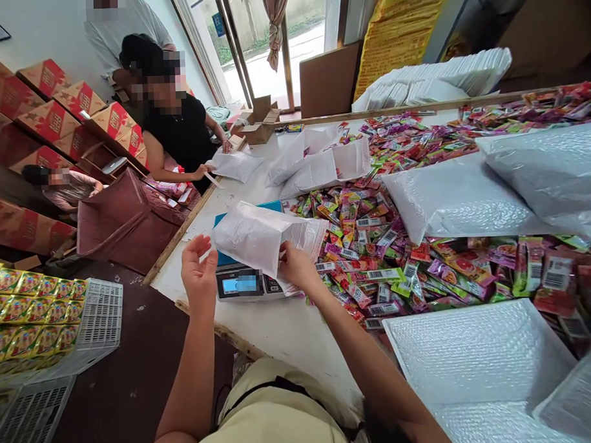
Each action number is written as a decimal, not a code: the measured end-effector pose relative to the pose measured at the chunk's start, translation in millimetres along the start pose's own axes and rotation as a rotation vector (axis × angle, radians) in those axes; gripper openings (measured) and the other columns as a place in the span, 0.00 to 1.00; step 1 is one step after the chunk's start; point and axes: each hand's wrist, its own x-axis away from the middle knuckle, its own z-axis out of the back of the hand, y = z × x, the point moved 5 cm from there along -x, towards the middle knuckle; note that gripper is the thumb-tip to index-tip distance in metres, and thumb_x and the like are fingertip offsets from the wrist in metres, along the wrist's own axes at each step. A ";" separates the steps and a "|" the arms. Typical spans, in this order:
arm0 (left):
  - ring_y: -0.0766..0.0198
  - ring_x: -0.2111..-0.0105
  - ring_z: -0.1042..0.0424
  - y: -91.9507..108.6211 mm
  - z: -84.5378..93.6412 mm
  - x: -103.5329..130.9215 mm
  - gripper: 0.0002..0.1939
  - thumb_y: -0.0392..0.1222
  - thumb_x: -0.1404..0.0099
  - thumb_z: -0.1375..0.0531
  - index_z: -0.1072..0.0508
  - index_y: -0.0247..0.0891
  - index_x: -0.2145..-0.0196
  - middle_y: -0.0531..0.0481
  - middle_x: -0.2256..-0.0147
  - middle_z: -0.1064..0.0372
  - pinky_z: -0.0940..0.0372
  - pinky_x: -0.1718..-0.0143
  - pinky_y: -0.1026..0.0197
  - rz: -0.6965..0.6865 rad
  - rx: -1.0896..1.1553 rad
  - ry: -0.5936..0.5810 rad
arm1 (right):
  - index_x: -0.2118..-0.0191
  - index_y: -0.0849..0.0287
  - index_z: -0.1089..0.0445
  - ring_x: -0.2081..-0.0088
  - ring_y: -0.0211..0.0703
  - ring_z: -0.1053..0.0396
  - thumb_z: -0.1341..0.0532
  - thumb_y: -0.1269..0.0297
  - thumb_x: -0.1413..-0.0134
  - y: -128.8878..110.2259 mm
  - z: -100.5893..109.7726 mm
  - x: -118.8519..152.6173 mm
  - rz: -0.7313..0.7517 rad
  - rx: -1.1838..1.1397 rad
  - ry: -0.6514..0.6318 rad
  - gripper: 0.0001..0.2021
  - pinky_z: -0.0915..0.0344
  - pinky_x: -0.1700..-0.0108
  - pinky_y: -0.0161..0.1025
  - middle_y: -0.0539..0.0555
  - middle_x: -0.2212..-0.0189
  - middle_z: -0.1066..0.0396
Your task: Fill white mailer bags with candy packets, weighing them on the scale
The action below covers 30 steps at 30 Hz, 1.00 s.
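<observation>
A white bubble mailer (250, 233) lies on a digital scale (242, 285) with a blue top and a lit display. My right hand (296, 267) pinches the mailer's edge near its opening. To the left of the scale, my left hand (199, 270) is raised with its fingers apart and slightly curled, holding nothing. What is inside the mailer is hidden. Just right of the scale begins a wide heap of small colourful snack packets (369, 245), many with barcodes showing.
Across the table corner a co-worker (176, 132) handles another mailer (238, 165). Open mailers (317, 166) stand behind the scale, and filled-looking ones (459, 196) lie on the packets. A stack of flat mailers (436, 77) is at the back. Crates (100, 325) stand at left.
</observation>
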 end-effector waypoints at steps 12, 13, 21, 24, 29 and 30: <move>0.59 0.50 0.27 -3.4 0.4 1.6 0.24 0.51 0.36 0.34 0.30 0.42 0.46 0.42 0.48 0.29 0.30 0.50 0.58 0.009 -0.014 -0.023 | 0.59 0.56 0.28 0.60 0.46 0.24 0.39 0.59 0.46 16.3 90.1 61.0 -0.066 -0.629 -0.017 0.10 0.29 0.56 0.44 0.54 0.64 0.23; 0.59 0.50 0.27 -3.7 1.1 0.8 0.24 0.52 0.37 0.34 0.30 0.42 0.45 0.42 0.48 0.29 0.30 0.50 0.58 0.001 -0.017 -0.020 | 0.61 0.56 0.28 0.62 0.46 0.25 0.37 0.58 0.49 22.4 100.9 70.1 -0.090 -0.691 0.039 0.10 0.29 0.57 0.44 0.53 0.65 0.23; 0.60 0.49 0.27 -5.9 12.9 -0.3 0.23 0.51 0.36 0.34 0.30 0.43 0.46 0.42 0.48 0.28 0.30 0.48 0.58 -0.006 -0.014 0.020 | 0.72 0.53 0.26 0.72 0.38 0.35 0.32 0.63 0.64 50.7 155.9 114.6 -0.248 -0.778 0.504 0.08 0.40 0.70 0.36 0.49 0.73 0.30; 0.60 0.49 0.27 -8.5 14.4 -0.1 0.23 0.52 0.36 0.34 0.30 0.43 0.46 0.42 0.48 0.28 0.30 0.48 0.58 0.008 -0.012 0.022 | 0.72 0.52 0.27 0.73 0.38 0.36 0.35 0.65 0.65 52.0 157.5 118.2 -0.254 -0.737 0.534 0.07 0.41 0.71 0.37 0.48 0.73 0.31; 0.60 0.51 0.26 -11.2 14.4 -0.5 0.24 0.52 0.36 0.34 0.30 0.42 0.46 0.42 0.49 0.28 0.30 0.48 0.58 0.022 0.000 0.027 | 0.68 0.53 0.28 0.67 0.45 0.31 0.37 0.61 0.58 65.0 156.2 119.5 -0.242 -0.485 0.551 0.07 0.36 0.63 0.43 0.51 0.70 0.28; 0.61 0.51 0.26 -11.9 14.3 -0.4 0.24 0.52 0.37 0.34 0.30 0.42 0.46 0.42 0.49 0.28 0.30 0.49 0.58 0.030 0.004 0.028 | 0.65 0.53 0.27 0.65 0.47 0.30 0.36 0.59 0.56 66.2 155.2 117.4 -0.231 -0.332 0.528 0.10 0.35 0.60 0.46 0.52 0.69 0.28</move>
